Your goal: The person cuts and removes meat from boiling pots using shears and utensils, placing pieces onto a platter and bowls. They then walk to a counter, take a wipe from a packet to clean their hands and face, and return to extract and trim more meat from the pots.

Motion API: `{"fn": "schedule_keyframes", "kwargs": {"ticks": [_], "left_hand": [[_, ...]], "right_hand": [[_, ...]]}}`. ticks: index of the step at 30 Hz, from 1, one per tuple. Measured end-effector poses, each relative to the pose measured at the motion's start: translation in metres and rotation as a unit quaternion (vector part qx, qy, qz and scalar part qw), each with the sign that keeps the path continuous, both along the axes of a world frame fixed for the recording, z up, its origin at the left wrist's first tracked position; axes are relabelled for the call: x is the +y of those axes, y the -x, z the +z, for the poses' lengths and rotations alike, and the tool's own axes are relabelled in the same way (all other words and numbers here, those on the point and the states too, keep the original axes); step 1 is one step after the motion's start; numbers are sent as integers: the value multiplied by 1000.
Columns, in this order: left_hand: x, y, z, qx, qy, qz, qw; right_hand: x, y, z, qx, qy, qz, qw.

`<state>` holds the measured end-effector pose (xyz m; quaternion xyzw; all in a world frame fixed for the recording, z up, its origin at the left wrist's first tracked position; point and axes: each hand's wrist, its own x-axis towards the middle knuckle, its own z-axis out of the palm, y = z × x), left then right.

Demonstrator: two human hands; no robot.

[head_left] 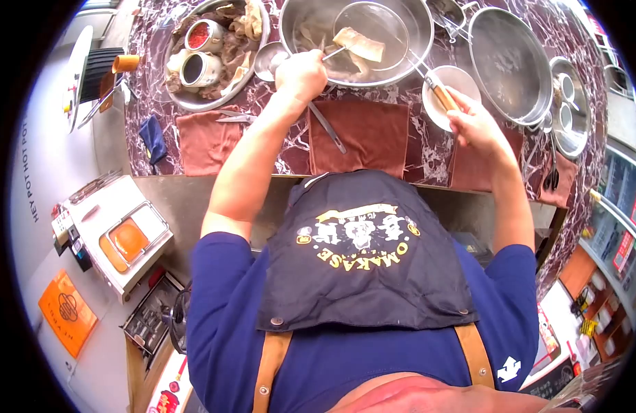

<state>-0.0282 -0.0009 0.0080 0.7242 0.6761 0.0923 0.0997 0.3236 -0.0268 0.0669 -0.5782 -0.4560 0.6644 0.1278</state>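
My left hand [300, 76] is closed around a thin metal tool [334, 53] whose kind I cannot make out. Its far end meets a pale, yellowish slab of food [360, 45] over a round mesh strainer [387, 20]. My right hand [475, 124] grips the strainer by its wooden handle [442, 93]. The strainer is over a large metal pot [426, 51] with cloudy liquid and more food pieces. Beneath my left forearm passes the handle of a ladle [268, 60], its bowl beside the pot. A white plate [436, 118] is under the strainer handle.
At left, a metal tray [182, 102] bears brown food pieces and two cans, one with red contents. Scissors [236, 117] and brown cloths [359, 138] lie along the marble counter [287, 148]. Rightward are a large steel pan [511, 62] and a basin [572, 141] with white cups.
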Motion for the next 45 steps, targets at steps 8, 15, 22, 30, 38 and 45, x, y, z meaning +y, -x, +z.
{"fn": "schedule_keyframes", "kwargs": {"ticks": [8,15,22,30,38,45], "left_hand": [[3,-31,-22,-110,76,138,981],[-27,-7,7,-184,-63,142,971],[-48,82,13,-154,-47,139,977],[-92,125,-6,-285,-19,210,935],[-134,135,-45,-405,23,204,891],[-156,135,-39,-454,43,215,863]], "right_hand": [[-22,17,-18,24,-44,-20,999],[2,-6,-12,123,82,-29,989],[-8,36,12,-83,-30,95,992],[-15,56,3,-364,-379,84,847],[47,82,-31,-504,-470,155,708],[72,106,-45,-545,-317,221,744]]}}
